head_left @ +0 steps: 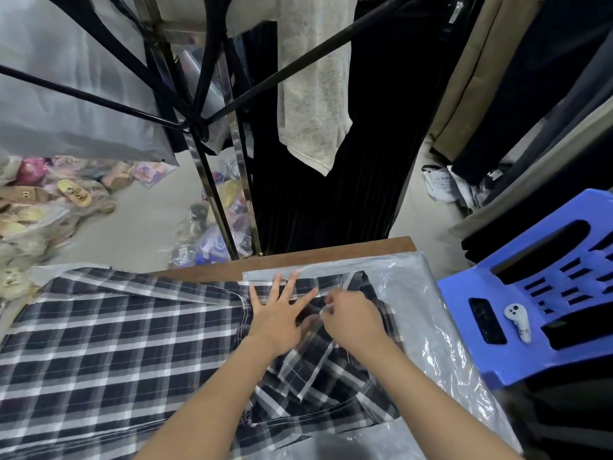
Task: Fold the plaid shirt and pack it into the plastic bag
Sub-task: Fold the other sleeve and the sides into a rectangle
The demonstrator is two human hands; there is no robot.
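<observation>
A black, grey and white plaid shirt lies spread across the table, its collar end to the right. A clear plastic bag lies under and around that right end, with a taped flap along the far edge. My left hand lies flat on the shirt near the collar, fingers straight and spread. Just to its right, my right hand has its fingers curled and pinches a thin clear edge of the bag over the collar.
The brown table edge runs along the far side. A blue plastic stool at the right carries a black phone and a small white controller. A clothes rack with hanging garments stands beyond; packaged goods lie on the floor at left.
</observation>
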